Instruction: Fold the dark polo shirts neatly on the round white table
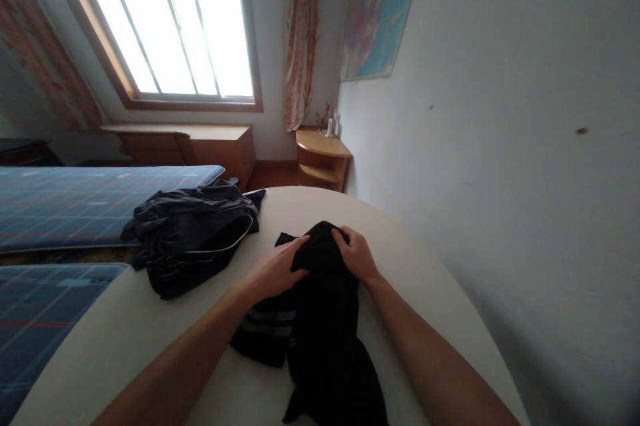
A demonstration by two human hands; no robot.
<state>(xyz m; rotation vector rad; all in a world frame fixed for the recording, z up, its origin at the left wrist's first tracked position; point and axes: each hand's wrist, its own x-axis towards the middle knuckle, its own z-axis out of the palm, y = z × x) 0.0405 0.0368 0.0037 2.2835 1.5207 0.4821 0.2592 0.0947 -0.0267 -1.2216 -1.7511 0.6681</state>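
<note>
- Pale-walled room with a large bright window (175, 19), patterned curtains (301, 39) and a colourful wall poster (383, 13) near the corner.
- Blue plaid mattresses (60, 206) lie along the left side; a wooden corner unit (325, 143) stands beyond the far edge of the worktop.
- Round-edged and cream-coloured, the worktop (443, 303) fills the foreground and carries the clothing.
- Dark heap of clothes (195, 233) with thin white piping: it rests at the worktop's left edge, well apart from the right hand.
- Black garment (325, 319): it lies in the middle of the worktop, its lower part spread toward the wearer and its far end gathered up between the hands. Its exact type cannot be told.
- Left hand (275, 269): thumb and forefinger straddle a fold of the black cloth and hold it; the other fingers are hidden.
- Right hand (359, 254): fingers bent over the far right edge of the same cloth, gripping it narrowly. The step in hand looks like arranging this end; a next move would call for both grips staying firm and the cloth being drawn even.
- Grey stripes (273, 331) cross the garment's left flap.
</note>
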